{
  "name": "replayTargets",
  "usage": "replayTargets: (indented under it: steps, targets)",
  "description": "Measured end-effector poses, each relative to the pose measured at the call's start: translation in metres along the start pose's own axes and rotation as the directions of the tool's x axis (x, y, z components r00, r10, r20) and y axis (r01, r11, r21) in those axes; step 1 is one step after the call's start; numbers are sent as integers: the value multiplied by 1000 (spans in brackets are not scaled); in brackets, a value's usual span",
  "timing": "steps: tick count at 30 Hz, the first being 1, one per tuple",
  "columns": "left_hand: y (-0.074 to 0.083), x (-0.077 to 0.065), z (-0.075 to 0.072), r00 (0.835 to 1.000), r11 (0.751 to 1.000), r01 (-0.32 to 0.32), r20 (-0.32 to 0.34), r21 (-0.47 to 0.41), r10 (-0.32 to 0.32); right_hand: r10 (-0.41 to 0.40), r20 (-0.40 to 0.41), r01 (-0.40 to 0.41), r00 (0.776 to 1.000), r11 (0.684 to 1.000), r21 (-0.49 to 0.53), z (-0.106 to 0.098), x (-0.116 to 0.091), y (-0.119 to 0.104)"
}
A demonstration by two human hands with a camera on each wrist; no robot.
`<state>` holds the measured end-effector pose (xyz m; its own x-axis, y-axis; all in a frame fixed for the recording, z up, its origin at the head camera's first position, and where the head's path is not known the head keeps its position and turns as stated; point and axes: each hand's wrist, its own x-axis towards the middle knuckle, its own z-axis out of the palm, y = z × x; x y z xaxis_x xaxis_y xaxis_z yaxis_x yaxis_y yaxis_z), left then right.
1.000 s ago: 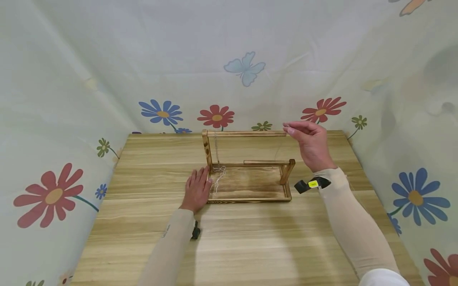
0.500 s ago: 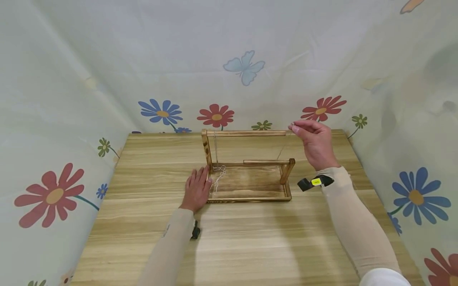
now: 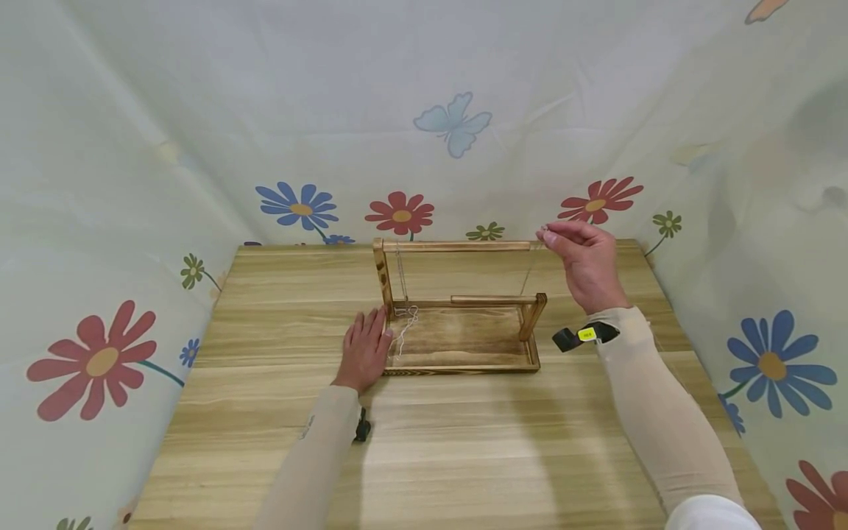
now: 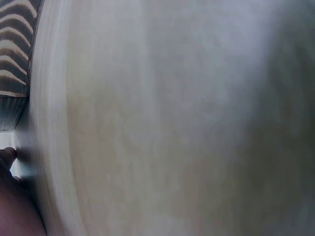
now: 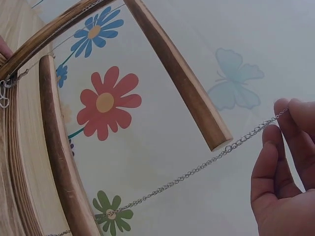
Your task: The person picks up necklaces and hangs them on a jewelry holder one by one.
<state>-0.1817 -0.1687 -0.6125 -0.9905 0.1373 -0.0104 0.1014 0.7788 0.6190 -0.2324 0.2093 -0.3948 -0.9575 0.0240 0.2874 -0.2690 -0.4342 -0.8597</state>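
A brown wooden jewelry stand [image 3: 461, 370] has an upper bar [image 3: 457, 246] and a shorter lower bar [image 3: 493, 299], each with one free end. My right hand [image 3: 589, 269] pinches a thin silver necklace chain [image 5: 182, 177] between thumb and fingers, just right of the upper bar's free end. In the right wrist view the chain runs taut and slanting past that end down toward the lower bar. My left hand [image 3: 362, 352] lies with fingers extended against the stand's left side. Another chain [image 3: 400, 272] hangs near the upper bar's left end, and a pale tangled strand [image 3: 405, 331] lies in the tray.
The stand sits on a wood-grain table [image 3: 437, 456]. Behind and beside the table hangs a pale cloth [image 3: 318, 110] printed with flowers and a butterfly. A black wrist camera [image 3: 575, 337] sits below my right hand.
My right hand has moved slightly right, away from the upper bar's free end, drawing the chain straighter. The left hand and the stand stay in place.
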Motion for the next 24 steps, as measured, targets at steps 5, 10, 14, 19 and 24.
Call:
replayTargets:
  steps: [5, 10, 14, 19, 24]
  targets:
    - [-3, 1, 3, 1000, 1000, -12, -5, -3, 12, 6, -3, -6, 1000, 1000, 16, -1, 1, -1]
    - [0, 0, 2, 999, 1000, -15, -29, -9, 15, 10, 3, -10, 1000, 1000, 29, -2, 1, -2]
    - [-1, 1, 3, 1000, 1000, -6, -12, -4, 6, 9, 3, -9, 1000, 999, 33, -2, 2, -2]
    - [-3, 3, 4, 1000, 1000, 2, 8, -1, -2, 8, -5, -8, 1000, 999, 42, -1, 2, -1]
    - [-4, 3, 3, 1000, 1000, 1, 10, 1, -1, 31, -6, -31, 999, 999, 33, 0, 3, 1]
